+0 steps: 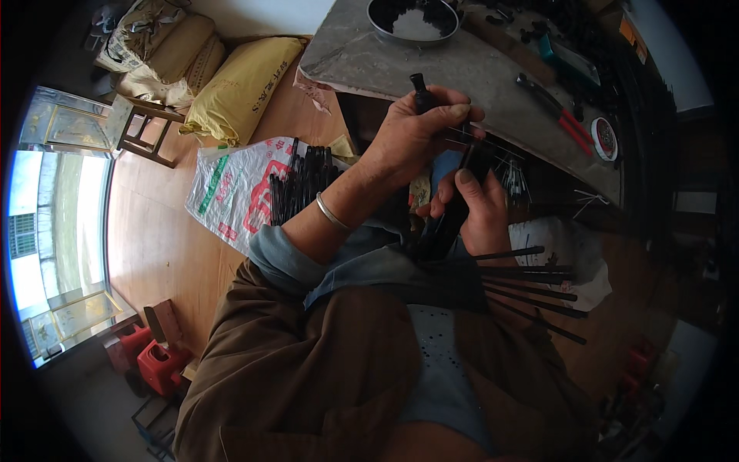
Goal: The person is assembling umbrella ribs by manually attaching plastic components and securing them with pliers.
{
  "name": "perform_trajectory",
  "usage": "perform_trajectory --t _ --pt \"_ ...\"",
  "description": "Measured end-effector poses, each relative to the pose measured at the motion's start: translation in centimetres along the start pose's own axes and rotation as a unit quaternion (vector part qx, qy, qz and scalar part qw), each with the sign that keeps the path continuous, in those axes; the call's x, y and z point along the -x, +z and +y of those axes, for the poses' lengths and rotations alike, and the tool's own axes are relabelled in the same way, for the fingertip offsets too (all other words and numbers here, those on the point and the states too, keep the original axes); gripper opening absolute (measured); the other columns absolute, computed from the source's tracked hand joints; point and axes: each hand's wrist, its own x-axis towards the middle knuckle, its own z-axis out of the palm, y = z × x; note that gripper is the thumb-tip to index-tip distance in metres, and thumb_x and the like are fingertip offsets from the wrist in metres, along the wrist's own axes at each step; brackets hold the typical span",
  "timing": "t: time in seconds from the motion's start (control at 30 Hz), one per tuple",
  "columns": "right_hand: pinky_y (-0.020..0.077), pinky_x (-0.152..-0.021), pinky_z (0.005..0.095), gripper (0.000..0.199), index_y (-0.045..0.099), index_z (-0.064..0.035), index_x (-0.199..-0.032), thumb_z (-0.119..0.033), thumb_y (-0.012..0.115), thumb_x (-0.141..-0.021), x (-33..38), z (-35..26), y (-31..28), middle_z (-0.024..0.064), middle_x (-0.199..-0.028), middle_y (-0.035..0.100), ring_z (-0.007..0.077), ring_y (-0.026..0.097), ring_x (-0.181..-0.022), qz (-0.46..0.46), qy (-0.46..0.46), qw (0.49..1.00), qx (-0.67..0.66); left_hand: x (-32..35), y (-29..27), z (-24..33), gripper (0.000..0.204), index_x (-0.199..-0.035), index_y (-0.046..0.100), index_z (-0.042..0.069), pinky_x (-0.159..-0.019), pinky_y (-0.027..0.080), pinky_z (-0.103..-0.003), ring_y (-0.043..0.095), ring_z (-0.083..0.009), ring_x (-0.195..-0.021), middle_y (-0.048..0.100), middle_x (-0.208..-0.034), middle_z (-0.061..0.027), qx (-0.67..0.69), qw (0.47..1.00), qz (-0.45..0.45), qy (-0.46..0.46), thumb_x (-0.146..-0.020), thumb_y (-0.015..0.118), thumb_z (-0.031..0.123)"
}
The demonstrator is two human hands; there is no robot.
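My left hand [427, 127] is closed around a dark tool handle [419, 83], whose flared knob end sticks up above the fist. Thin pale lines, perhaps a wire or a needle, run from beside its fingertips; I cannot make out which. Just below, my right hand [479, 204] grips a dark stick-like piece [467, 158] between thumb and fingers, its upper end close to the left fingertips. Several black rods [535, 289] fan out to the right from my lap, by the right forearm. A bundle of black rods [296, 181] lies on a white printed sack [231, 185] at left.
Ahead stands a grey worktable [346, 58] bearing a metal bowl [413, 38] of pale grains, red-handled pliers [573, 131] and a small round tin [604, 138]. Full sacks [242, 88] and a wooden stool [146, 127] stand at left, with a red container [162, 366] lower down.
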Motion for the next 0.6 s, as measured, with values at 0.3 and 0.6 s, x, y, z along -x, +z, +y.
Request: perform_trajectory --t 0.3,0.6 --pt "0.0562 -0.065 0.0386 0.021 0.044 -0.0023 -0.105 -0.021 0.049 -0.096 -0.07 0.08 -0.12 0.0059 -0.073 0.052 0.0153 0.056 -0.061 0.001 -0.002 1.0 0.002 0.09 0.2 0.04 0.014 -0.103 0.06 0.004 -0.082 0.055 -0.037 0.065 -0.0235 -0.093 0.064 -0.106 -0.0131 -0.032 0.999 0.001 0.0 -0.091 0.057 0.01" --pt "0.0557 -0.065 0.0373 0.019 0.044 -0.0028 -0.105 -0.02 0.048 -0.097 0.03 0.03 0.06 0.0054 -0.073 0.05 0.015 0.054 -0.061 -0.004 -0.005 1.0 0.01 -0.1 0.11 0.83 0.011 -0.099 0.061 0.004 -0.078 0.054 -0.034 0.067 -0.0216 -0.088 0.066 -0.1 -0.0117 -0.067 0.997 -0.022 -0.008 -0.089 0.059 0.009"
